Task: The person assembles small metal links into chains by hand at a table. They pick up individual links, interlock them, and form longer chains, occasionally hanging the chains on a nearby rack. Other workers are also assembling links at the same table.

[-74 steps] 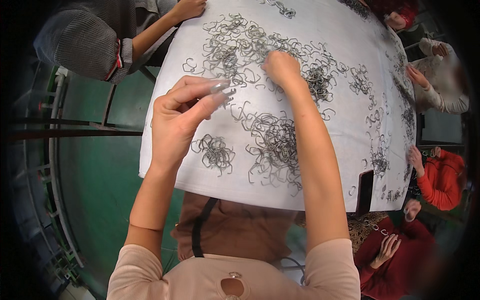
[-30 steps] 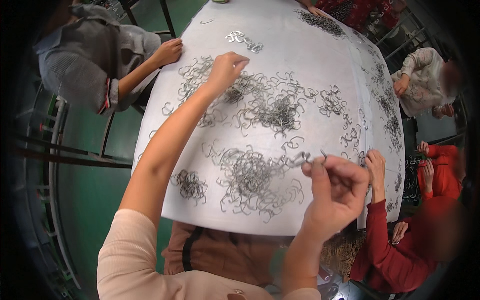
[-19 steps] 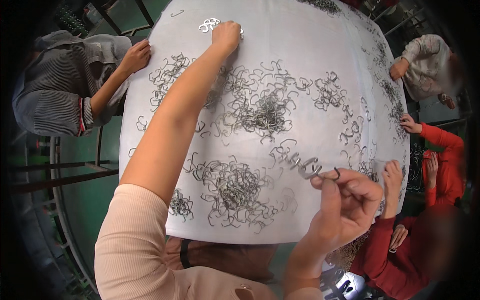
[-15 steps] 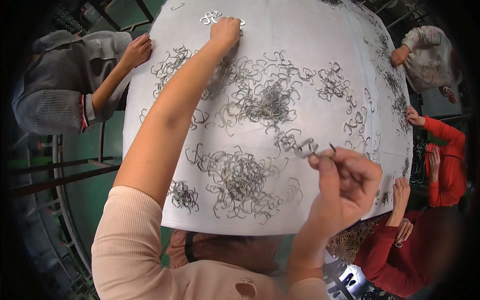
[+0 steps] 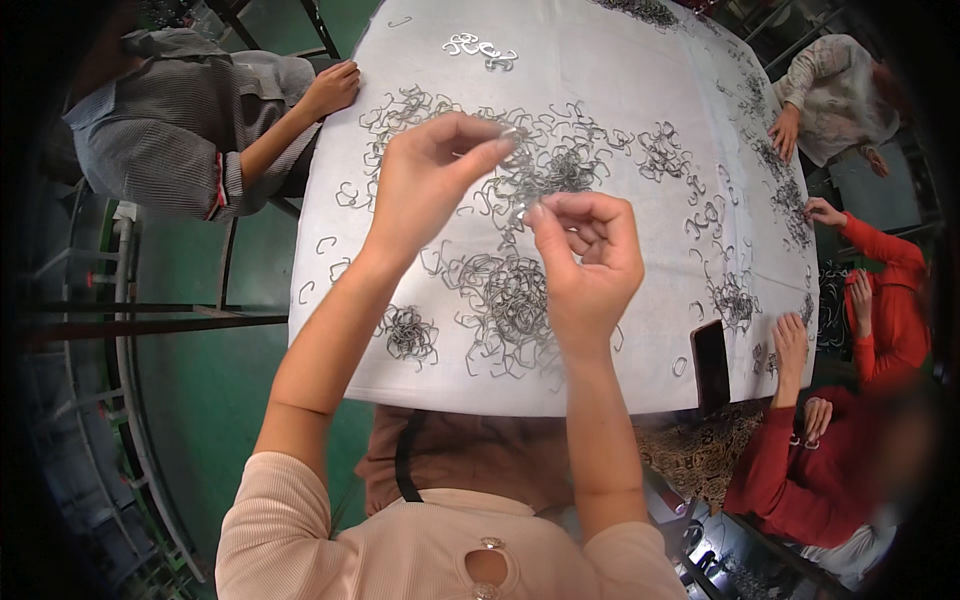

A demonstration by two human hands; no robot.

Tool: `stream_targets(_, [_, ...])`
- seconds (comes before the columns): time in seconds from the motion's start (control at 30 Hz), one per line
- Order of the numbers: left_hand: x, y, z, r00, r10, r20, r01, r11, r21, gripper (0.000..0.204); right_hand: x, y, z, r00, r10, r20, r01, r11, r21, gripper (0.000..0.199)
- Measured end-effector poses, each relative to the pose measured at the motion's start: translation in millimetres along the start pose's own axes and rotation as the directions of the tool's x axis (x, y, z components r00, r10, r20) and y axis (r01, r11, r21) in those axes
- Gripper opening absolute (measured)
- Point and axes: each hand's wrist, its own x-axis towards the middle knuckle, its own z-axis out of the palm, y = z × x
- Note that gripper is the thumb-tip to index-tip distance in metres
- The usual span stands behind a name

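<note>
At the near edge of the white-covered table [image 5: 640, 80], toward its right corner, lies a dark phone [image 5: 711, 367], with a single oval link [image 5: 680, 367] just beside it on the left. A small heap of bent wire hooks [image 5: 410, 335] sits near the left part of that edge, and a larger heap [image 5: 505, 300] spreads to its right, partly behind the right forearm.

The right hand [image 5: 590, 255] is raised over the middle of the table, thumb and forefinger pinched on a small shiny link [image 5: 522, 212], the other fingers curled. A little farther out and to the left, the left hand [image 5: 425, 180] has its grip closed on a shiny metal piece [image 5: 510, 133] — blurred, so its shape is hard to make out. Whether the two pieces are joined I cannot tell against the hooks behind them.

Beyond the hands a wide scatter [image 5: 570, 165] of hooks covers the middle, thickest toward its right. Smaller clusters [image 5: 735, 300] run along the right side, where co-workers' hands rest or work at the edge; another person's hand [image 5: 335, 88] is on the left edge. Brighter silver pieces [image 5: 480, 50] lie together near the far edge — well apart from the scatter.
</note>
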Motion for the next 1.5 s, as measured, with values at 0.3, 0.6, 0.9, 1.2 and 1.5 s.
stream_targets(0.3, [-37,31,-7,0.991,0.133,-0.009,-0.133,0.988,-0.082,0.012,-6,-4,20,0.987,-0.146,0.072,0.154,0.981,-0.121,0.015])
stream_targets(0.6, [-42,26,-37,0.966,0.149,-0.213,-0.163,0.985,-0.05,0.01,67,100,-10,0.944,0.207,0.258,0.019,0.745,-0.667,0.016])
stream_targets(0.9, [-43,21,-58,0.949,0.128,-0.288,-0.128,0.992,0.019,0.011,110,179,36,0.837,0.407,0.365,0.27,0.274,-0.923,0.021])
stream_targets(1.2, [-47,13,-55,0.956,0.104,-0.273,-0.103,0.995,0.018,0.011,98,163,28,0.84,0.389,0.377,0.232,0.371,-0.899,0.019])
stream_targets(1.5, [-48,16,-43,0.968,0.112,-0.225,-0.119,0.993,-0.017,0.009,90,139,23,0.879,0.221,0.422,0.224,0.589,-0.776,0.014])
